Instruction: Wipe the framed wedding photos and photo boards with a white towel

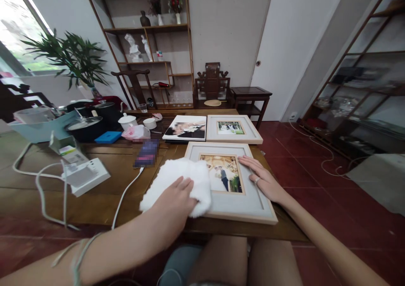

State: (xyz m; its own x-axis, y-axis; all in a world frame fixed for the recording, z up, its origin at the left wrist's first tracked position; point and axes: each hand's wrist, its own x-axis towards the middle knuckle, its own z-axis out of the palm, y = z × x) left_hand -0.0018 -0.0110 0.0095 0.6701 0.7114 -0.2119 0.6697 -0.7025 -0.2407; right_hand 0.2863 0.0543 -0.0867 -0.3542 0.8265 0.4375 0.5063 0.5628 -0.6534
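— The fingers [185, 184] of the left hand [175, 199]: how are they held?

— They are stretched out and kept close together, laid flat on a white cloth [172, 178]. The cloth is pressed down, not clenched.

— And where is the cloth found?

— It is spread over the left side of a picture frame [253, 205], with part of it hanging over onto the table [95, 184]. The frame is laid flat at the near edge of the table, face up.

— What is done with the right hand [265, 181]?

— It is rested palm down on the right border of the same frame, fingers open and slightly spread. A ring [257, 179] is worn on one finger.

— What else is seen around the frame?

— A second frame [233, 128] and an unframed photo [186, 128] are laid side by side just behind it. A phone [146, 153] is placed to the left, with a white cable [126, 193] run from it to the table edge.
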